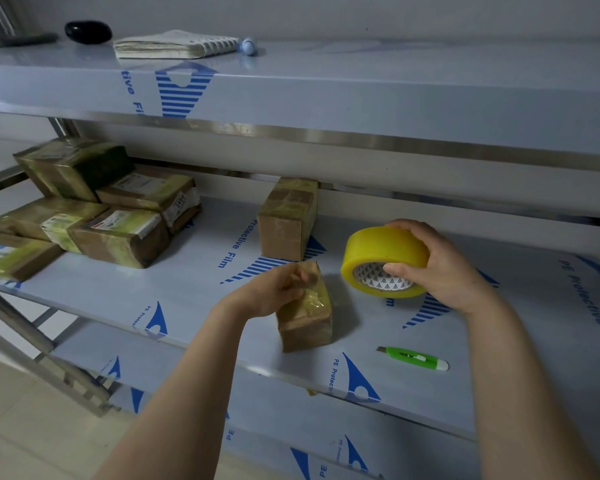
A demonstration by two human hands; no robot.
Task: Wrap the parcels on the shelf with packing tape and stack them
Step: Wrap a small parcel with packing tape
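Observation:
A small brown parcel [307,323], partly covered in yellowish tape, stands near the front edge of the middle shelf [194,289]. My left hand [276,291] grips its upper left side. My right hand [437,268] holds a yellow roll of packing tape [381,251] in the air just right of the parcel, thumb in the core. A second brown parcel [288,220] stands upright behind. A stack of several taped parcels [94,209] sits at the shelf's left.
A green utility knife [413,358] lies on the shelf near the front edge, right of the parcel. The upper shelf [361,84] overhangs and carries a notebook [174,45], a black object [88,31] and a small ball [249,46]. A lower shelf [291,427] lies beneath.

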